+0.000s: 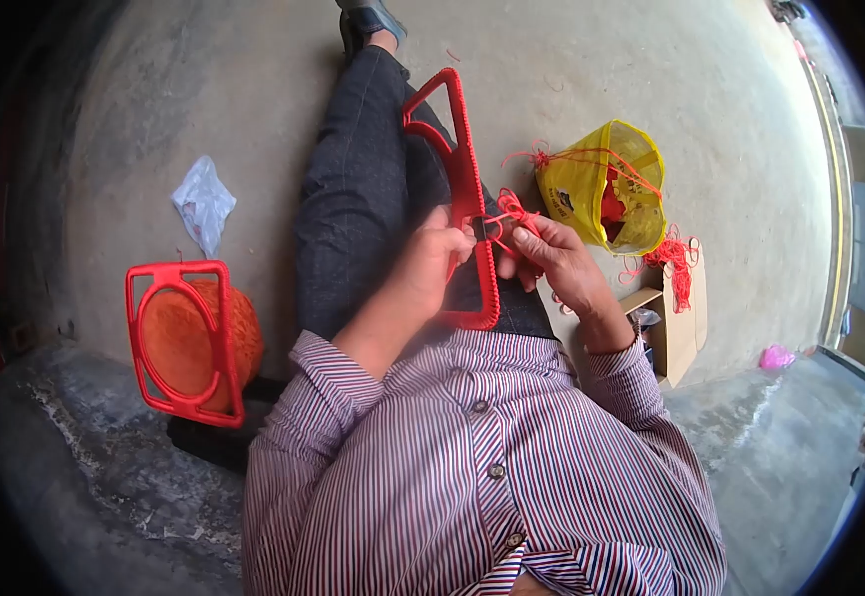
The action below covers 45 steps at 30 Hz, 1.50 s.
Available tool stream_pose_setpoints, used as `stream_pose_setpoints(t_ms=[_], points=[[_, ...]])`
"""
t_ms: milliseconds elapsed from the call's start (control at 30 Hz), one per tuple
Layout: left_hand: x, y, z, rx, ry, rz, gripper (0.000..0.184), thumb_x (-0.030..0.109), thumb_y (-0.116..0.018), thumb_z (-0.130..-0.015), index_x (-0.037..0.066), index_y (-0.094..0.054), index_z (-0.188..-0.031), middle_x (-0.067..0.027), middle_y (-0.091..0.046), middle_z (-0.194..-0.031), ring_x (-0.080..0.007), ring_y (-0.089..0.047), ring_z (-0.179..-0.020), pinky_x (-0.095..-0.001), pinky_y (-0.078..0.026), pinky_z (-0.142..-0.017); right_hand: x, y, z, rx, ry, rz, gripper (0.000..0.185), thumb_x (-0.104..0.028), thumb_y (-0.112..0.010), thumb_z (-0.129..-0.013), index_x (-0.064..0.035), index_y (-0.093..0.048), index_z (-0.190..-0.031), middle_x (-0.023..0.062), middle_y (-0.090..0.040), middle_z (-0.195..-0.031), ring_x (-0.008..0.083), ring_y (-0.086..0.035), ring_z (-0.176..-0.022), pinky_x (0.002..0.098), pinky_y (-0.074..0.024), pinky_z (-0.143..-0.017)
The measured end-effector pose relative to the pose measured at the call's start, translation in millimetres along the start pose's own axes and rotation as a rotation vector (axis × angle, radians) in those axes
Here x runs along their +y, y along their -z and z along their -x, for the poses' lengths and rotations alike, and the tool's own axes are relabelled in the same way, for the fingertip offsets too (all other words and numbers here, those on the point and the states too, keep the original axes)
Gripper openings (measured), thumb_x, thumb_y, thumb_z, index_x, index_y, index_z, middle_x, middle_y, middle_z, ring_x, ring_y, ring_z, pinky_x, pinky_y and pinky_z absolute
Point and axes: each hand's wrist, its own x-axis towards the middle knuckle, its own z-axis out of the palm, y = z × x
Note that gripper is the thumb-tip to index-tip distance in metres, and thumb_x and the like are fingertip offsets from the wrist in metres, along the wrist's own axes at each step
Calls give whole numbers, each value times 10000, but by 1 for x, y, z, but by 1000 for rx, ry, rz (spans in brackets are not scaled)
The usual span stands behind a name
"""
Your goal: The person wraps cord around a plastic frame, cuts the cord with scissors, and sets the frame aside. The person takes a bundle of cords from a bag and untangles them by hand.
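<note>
Over my lap a red frame point(464, 169) stands on edge, its rim wrapped in red cord. My left hand point(439, 250) is closed round the frame's side, near a short dark section of the rim. Just right of it, my right hand point(554, 256) pinches a looped bundle of red cord point(514, 211), and a strand runs from there to the frame. The fingertips of both hands are close together at the rim.
A yellow bag point(573, 194) with red material is at the right, above an open cardboard box point(686, 323) with red cord point(681, 273). Another red frame point(229, 338) leans on an orange round object point(253, 333) at left, below a plastic bag point(204, 204). A pink bag point(776, 358) lies far right.
</note>
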Motion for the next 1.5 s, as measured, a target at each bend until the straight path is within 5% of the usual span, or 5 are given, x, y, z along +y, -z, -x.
stream_pose_setpoints(t_ms=[500, 667, 867, 1167, 1500], points=[[3, -12, -1, 175, 29, -198, 353, 54, -529, -718, 37, -544, -1070, -52, -556, -943, -144, -526, -840, -276, -429, -816, -40, -2, 59, -26, 357, -191, 192, -157, -592, -964, -1, -611, -1075, -48, -541, -784, 17, -399, -613, 193, -298, -534], [17, -52, 25, 201, -984, -1267, 513, 9, -593, -704, -3, -530, -1213, -167, -579, -1149, -322, -534, -1116, -397, -376, -1002, -72, 29, 60, -16, 704, -210, 163, -133, -513, -972, 18, -570, -995, 19, -532, -701, 76, -398, -531, 231, -286, -474], [35, -19, 3, 370, -677, -937, 44, -20, -613, -884, 11, -581, -881, 29, -572, -654, -9, -488, -590, -209, -393, -511, -33, 37, 5, 256, 830, 944, 100, -109, -577, -900, -62, -634, -968, 71, -625, -998, 254, -636, -862, 354, -530, -696], [7, -3, 25, 290, -300, -1151, 303, 246, -600, -926, -39, -600, -822, -242, -624, -741, -363, -642, -683, -431, -473, -624, 11, -15, -26, 30, 645, 1132, 132, -149, -619, -817, -30, -624, -876, 126, -622, -944, 327, -637, -878, 428, -525, -720], [43, -12, 39, 233, -370, -568, 192, 144, -561, -970, 86, -590, -789, 83, -501, -669, 19, -365, -542, -167, -278, -482, -2, 23, -21, 142, 621, 281, 215, -155, -723, -829, -47, -684, -1010, 52, -680, -905, 162, -632, -854, 316, -497, -729]])
